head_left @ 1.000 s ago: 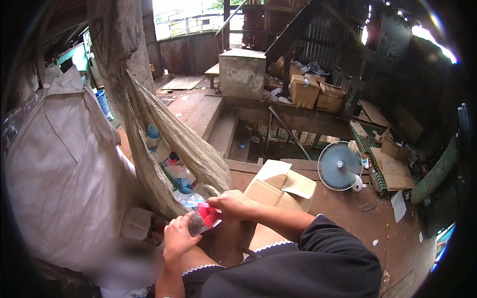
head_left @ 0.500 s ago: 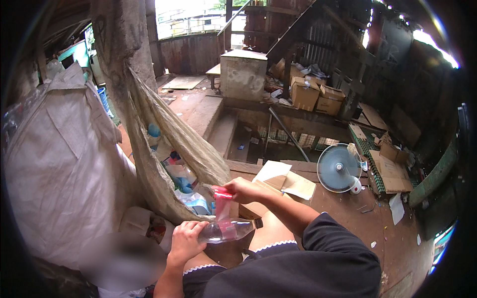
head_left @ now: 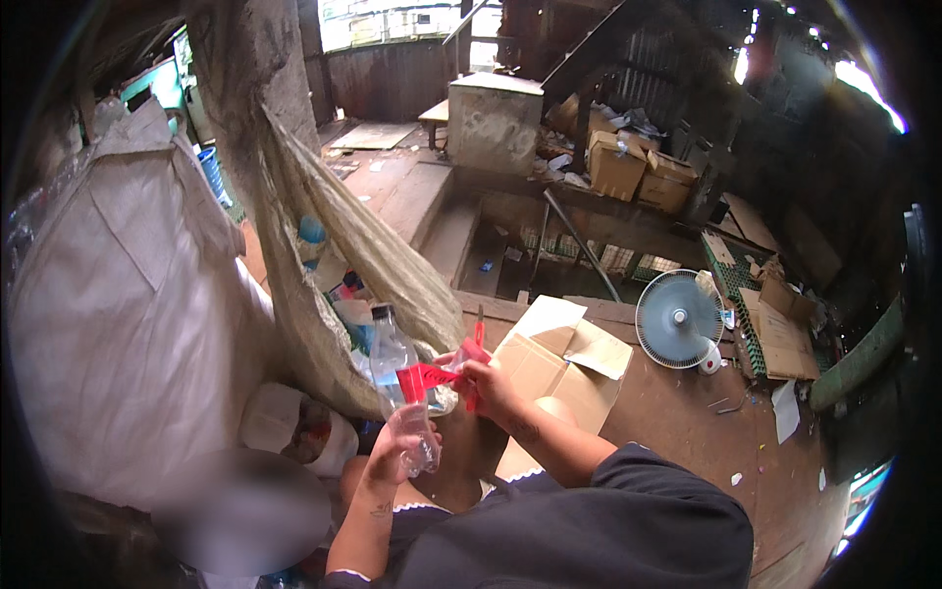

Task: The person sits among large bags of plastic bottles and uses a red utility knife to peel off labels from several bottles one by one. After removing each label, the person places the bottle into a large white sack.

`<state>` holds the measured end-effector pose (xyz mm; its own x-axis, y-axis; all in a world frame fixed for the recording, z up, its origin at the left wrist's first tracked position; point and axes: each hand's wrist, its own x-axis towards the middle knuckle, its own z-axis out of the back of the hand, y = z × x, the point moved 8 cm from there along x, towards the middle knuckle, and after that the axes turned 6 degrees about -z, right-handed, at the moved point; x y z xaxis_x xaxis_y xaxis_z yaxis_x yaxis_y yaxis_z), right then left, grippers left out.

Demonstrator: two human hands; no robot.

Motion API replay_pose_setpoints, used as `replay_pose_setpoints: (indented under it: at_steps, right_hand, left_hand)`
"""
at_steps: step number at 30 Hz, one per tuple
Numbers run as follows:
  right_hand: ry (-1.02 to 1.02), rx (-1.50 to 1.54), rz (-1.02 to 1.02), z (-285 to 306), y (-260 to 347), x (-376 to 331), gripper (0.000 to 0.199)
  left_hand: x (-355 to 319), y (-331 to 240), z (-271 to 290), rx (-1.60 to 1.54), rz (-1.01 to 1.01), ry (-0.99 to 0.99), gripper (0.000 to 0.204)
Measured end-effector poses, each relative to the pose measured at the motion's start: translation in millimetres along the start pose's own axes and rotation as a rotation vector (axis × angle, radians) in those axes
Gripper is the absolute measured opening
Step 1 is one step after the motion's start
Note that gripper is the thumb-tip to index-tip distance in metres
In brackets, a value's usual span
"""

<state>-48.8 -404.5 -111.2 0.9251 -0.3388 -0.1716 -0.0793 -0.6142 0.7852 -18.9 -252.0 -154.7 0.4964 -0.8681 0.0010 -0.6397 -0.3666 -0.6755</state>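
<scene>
On the far left of my feed I count one big white sack [head_left: 128, 324], then one white plastic container [head_left: 299, 429] low beside it. Next hangs one pale cloth sling [head_left: 368, 231] with several plastic pieces inside; they overlap too much for me to count.

In front of the sling I have one bottle [head_left: 392, 348], clear and colourless, narrow-waisted, one dark cap [head_left: 381, 311] on top. It stands cap up, leaning a little left. One red label [head_left: 429, 377] with pale marks stretches off its side. My left hand [head_left: 398, 444] is wrapped round the lower part; my right hand [head_left: 483, 381], apart from the left, pinches the label's far end. One thin red piece [head_left: 479, 329] sticks up there; I cannot tell what it is.

Further right: one opened carton [head_left: 549, 368], two cardboard boxes [head_left: 616, 167] behind, one blue-bladed fan [head_left: 667, 329].
</scene>
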Motion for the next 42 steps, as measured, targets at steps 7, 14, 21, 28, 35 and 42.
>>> replay_pose_setpoints:
  at_steps: [7, 14, 21, 28, 35, 42]
  right_hand:
    - [-0.049, -0.237, 0.078, -17.1, 11.4, -4.1, 0.033]
    - [0.070, -0.625, 0.232, -20.2, 10.6, 2.7, 0.016]
    - [0.076, -0.800, 0.186, 3.0, 9.7, 10.2, 0.015]
    - [-0.285, -0.647, 0.033, 115.5, 34.1, 13.4, 0.016]
    - [-0.320, -0.594, 0.056, 102.4, -45.6, 104.1, 0.018]
    - [-0.195, -1.645, -0.193, 35.1, -105.3, 165.6, 0.086]
  left_hand:
    - [5.3, 6.0, -11.5, -0.320, 0.052, 0.114, 0.057]
    - [-2.5, -2.3, -17.6, -0.280, 0.015, 0.088, 0.060]
    - [-5.8, 3.5, -7.2, -0.140, 0.020, 0.086, 0.060]
    - [-40.8, -43.2, 103.2, -0.292, -0.276, -0.092, 0.057]
    - [-40.5, -37.3, 33.6, -0.577, -0.171, 0.402, 0.076]
    - [-45.9, -41.6, 58.2, -0.278, -0.110, -0.058, 0.078]
